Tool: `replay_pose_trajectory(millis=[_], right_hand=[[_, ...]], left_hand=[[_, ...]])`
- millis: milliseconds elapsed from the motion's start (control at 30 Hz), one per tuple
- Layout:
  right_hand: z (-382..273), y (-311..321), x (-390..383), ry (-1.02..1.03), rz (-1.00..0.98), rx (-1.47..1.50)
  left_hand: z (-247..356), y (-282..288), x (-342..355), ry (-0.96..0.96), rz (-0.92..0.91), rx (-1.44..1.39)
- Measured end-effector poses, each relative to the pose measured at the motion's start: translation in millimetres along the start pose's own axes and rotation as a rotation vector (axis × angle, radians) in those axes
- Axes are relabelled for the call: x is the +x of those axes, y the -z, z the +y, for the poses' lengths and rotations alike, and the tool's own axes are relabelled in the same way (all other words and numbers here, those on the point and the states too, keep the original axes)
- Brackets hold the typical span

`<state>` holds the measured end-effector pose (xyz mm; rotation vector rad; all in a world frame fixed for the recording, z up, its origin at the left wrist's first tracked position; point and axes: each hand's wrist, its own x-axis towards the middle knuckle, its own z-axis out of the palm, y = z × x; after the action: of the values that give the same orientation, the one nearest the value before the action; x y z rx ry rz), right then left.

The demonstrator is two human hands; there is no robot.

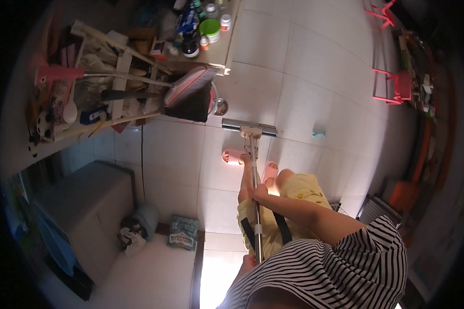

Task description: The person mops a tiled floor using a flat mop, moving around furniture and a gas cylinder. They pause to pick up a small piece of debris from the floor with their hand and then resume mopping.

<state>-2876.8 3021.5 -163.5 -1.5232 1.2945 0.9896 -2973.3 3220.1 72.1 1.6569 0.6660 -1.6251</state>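
I hold a mop by its metal pole (258, 219), which runs forward from my body. Its wide flat head (234, 124) rests on the tiled floor, just ahead of my pink slippers (233, 157). My right hand (260, 192) is closed round the middle of the pole. Lower down, close to my striped shirt, my left hand (249, 261) is closed at the upper part of the pole, partly hidden by it and by the shirt.
A cluttered table (224, 51) with bottles and jars stands far left. A broom (191, 85) lies across the open drawer (82, 131). A metal bowl (221, 107) and a small turquoise object (318, 133) are on the floor. Red chairs (397, 85) stand far right.
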Motion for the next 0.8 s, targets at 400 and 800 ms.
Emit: replay_pose_trajectory(millis=[400,800], right_hand=[[-26,128,152,0.395,0.453,0.267],[5,94,44,0.137,-0.038,0.85]], left_hand=[[126,-10,2,0.098,-0.573,-0.471],[69,-90,30,-0.327,0.106,0.059]])
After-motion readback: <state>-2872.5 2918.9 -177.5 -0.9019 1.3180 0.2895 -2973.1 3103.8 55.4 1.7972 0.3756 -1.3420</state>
